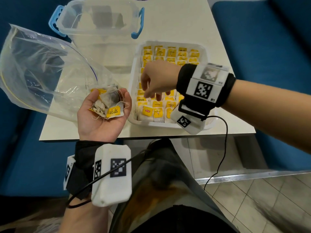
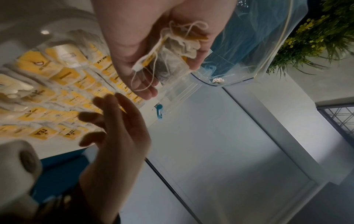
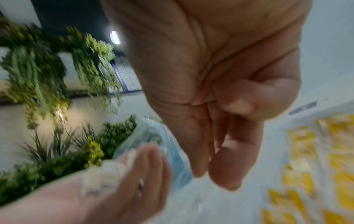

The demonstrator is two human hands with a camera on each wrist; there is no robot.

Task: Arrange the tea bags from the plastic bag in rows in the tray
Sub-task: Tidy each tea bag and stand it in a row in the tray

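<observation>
**On the counter [image 1: 185, 22]: tray nearly full, one handful left**

At the near edge, the left hand [image 1: 102, 118] lies palm up, fingers cupped round a few loose tea bags [image 1: 106, 103]. Just right of it, the right hand [image 1: 156, 81] hovers empty, fingers slack, over the tray [image 1: 133, 78], whose rows [image 1: 170, 54] look almost complete. Farther left, the plastic bag [image 1: 38, 64] looks empty. Remaining: place the cupped bags.

Head view: bright, even light; your table [image 1: 185, 27] washes out pale, and straight edges bow toward the corners. Soft glare streaks the plastic bag [image 1: 37, 68]. Left wrist view: dim, your right hand [image 2: 114, 136] a dark, slightly smeared shape. Right wrist view: heavy motion blur; foliage [image 3: 38, 75] and tea bags [image 3: 300, 136] smear, one lamp [image 3: 114, 37] flares.
</observation>
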